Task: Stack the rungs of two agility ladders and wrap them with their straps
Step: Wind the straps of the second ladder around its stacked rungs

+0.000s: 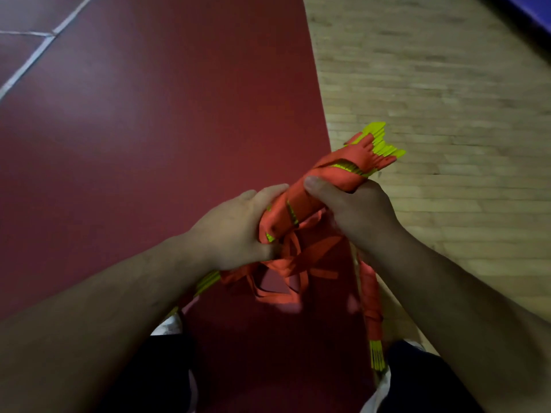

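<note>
Left hand and right hand: both gripping, close together, one rung bundle in mid-air above a red mat. Rung ends showing neon yellow; orange straps binding the middle, loose loops dangling beneath.

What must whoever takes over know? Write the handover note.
Left hand grips the rung bundle at its near part; right hand grips the middle, thumb on the wound strap.
Bundle is held up over the edge of the red mat.
Done: yellow rungs stacked, orange strap partly wound.
Left: loose strap loops hang below the hands; wind them on.
A second wrapped bundle shows under the right forearm; whether finished, cannot tell.
</note>
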The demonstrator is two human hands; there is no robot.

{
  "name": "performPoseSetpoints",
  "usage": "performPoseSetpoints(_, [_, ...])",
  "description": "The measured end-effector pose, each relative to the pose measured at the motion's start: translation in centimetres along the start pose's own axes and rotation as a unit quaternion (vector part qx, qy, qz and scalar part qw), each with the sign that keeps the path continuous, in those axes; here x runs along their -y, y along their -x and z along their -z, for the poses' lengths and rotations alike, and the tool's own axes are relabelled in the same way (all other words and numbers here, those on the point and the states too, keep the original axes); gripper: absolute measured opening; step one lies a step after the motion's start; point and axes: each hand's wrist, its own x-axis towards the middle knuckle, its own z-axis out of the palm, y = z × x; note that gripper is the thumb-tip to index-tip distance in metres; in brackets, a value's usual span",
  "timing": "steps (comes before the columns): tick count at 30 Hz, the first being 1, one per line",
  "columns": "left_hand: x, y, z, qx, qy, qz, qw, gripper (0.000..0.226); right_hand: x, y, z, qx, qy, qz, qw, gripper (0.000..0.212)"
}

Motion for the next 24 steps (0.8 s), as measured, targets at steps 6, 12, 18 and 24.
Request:
performPoseSetpoints(6, [-0.1,-0.1,-0.4,-0.009,0.031,-0.007,0.999,0.041,0.6,1.1,-0.3,0.008,0.028,0.091,0.995,0.026])
performPoseSetpoints(12, [0.5,0.2,0.9,0.09,0.291,0.051,0.951,0.054,0.4,1.7,-0.3,0.04,-0.063,0.205,0.976,0.007])
performPoseSetpoints(18, [0.1,0.3,0.8,0.165,0.39,0.038,0.905,0.018,1.1,0.7,0.7,0.116,-0.082,0.2,0.969,0.02])
performPoseSetpoints(24, [0.7,0.6,0.7,0.081,0.315,0.086,0.942,0.013,0.9,-0.9,1.8,0.124,0.094,0.165,0.974,0.029])
